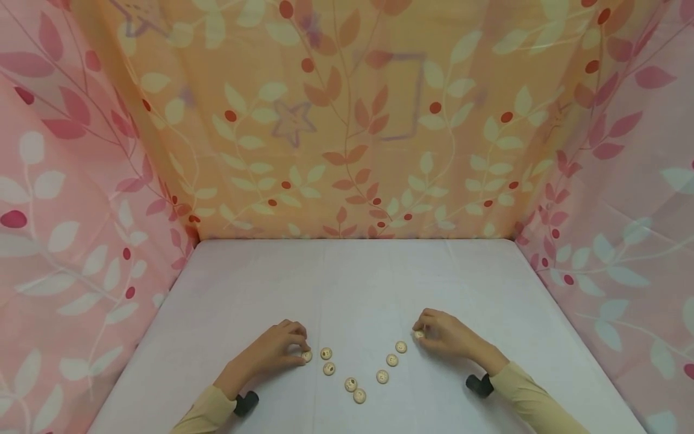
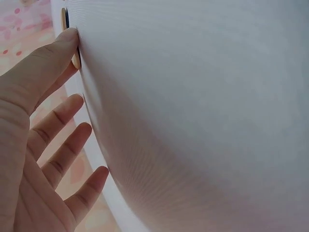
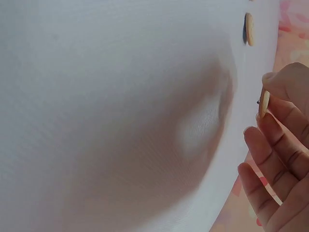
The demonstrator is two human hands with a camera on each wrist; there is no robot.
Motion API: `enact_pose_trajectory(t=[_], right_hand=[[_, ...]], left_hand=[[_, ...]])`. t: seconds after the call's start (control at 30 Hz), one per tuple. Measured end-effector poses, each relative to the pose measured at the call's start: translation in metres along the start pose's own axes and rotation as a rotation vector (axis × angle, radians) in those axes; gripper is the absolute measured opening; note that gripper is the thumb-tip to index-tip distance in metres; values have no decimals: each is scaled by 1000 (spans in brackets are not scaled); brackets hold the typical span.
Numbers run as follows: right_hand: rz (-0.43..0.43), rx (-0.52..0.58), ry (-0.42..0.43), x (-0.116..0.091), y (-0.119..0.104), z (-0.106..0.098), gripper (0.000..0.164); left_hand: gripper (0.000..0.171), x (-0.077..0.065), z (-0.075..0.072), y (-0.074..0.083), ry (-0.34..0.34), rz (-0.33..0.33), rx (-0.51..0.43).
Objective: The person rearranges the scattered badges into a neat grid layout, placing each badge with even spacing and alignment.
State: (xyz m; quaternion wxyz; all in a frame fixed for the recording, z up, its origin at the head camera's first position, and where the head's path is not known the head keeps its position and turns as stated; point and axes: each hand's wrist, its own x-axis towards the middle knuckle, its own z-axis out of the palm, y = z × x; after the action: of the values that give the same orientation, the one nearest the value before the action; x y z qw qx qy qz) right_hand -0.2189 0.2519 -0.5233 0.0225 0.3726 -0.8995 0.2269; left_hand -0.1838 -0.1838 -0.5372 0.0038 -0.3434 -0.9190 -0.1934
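Note:
My left hand [image 1: 276, 346] is low over the white table, its thumb and index finger pinching a round wooden disc [image 1: 306, 356] at the left end of a V-shaped row. In the left wrist view the pale edge of that disc [image 2: 76, 61] shows below the thumb, while the other fingers spread apart. On the opposite side, my right hand [image 1: 447, 334] pinches another wooden disc [image 1: 419, 334] at the row's upper right end. The right wrist view shows this disc [image 3: 264, 103] edge-on between thumb and fingertips, with a neighbouring disc [image 3: 249, 29] beyond it.
Between the hands lie several more beige discs with dark marks, among them one [image 1: 359, 396] at the bottom of the V and one [image 1: 401, 347] near my right hand. Leaf-patterned curtains [image 1: 347, 120] enclose the white table [image 1: 260, 277] at the back and sides.

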Motion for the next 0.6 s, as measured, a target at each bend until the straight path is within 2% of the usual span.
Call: enact_pose_trajectory(t=[0.23, 0.6], right_hand=[[-43, -36, 64, 6, 6, 3, 14], [12, -127, 95, 20, 20, 9, 16]], left_hand=[[13, 0, 0, 0, 28, 24, -8], [12, 1, 4, -2, 9, -12, -11]])
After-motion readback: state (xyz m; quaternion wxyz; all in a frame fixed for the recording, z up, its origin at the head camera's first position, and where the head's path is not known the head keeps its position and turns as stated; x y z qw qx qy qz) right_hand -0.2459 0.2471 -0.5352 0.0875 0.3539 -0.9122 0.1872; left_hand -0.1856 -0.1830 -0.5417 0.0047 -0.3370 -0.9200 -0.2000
